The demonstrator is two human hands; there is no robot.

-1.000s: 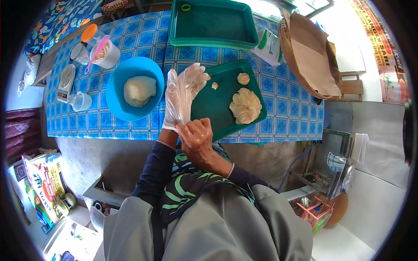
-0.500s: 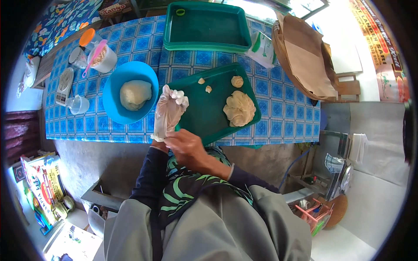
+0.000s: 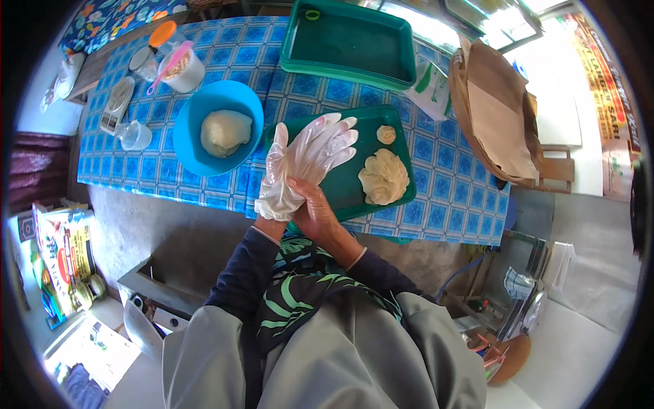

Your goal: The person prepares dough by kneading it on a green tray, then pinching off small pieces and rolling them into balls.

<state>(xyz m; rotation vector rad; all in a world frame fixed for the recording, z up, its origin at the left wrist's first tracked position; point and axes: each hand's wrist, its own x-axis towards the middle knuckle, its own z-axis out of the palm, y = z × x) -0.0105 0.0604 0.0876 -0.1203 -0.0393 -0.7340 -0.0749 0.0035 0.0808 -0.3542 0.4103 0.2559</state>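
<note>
One printed pack (image 3: 68,255), yellow, white and red with large lettering, stands at the far left, below the tabletop (image 3: 463,201). Up on the blue checked cloth (image 3: 153,167) comes a scale (image 3: 117,102), its display too small to read. Beside it is a clear cup (image 3: 134,135); behind that stand a clear jar (image 3: 143,63), an orange-lidded jar (image 3: 163,35) and a white tub (image 3: 185,76) with a pink spoon (image 3: 162,72) across its top. Next is a blue bowl (image 3: 184,136) holding one smooth dough lump (image 3: 226,133).

The hands are together in the middle: the left hand (image 3: 303,157), inside a clear glove (image 3: 289,170), has its fingers spread over the left part of a green tray (image 3: 375,119), and the bare right hand (image 3: 312,211) is clasped on the glove near its wrist end. To their right, the tray carries a large folded dough (image 3: 383,177) with a small dough ball (image 3: 386,134) behind it.

Beyond stand stacked green trays (image 3: 347,44), a green ring (image 3: 312,15) inside the top one. Farther right come a white bag (image 3: 430,88) with green printing, a round basket (image 3: 470,116) bearing brown paper (image 3: 501,116), and a banner (image 3: 610,92) with red lettering at the edge.
</note>
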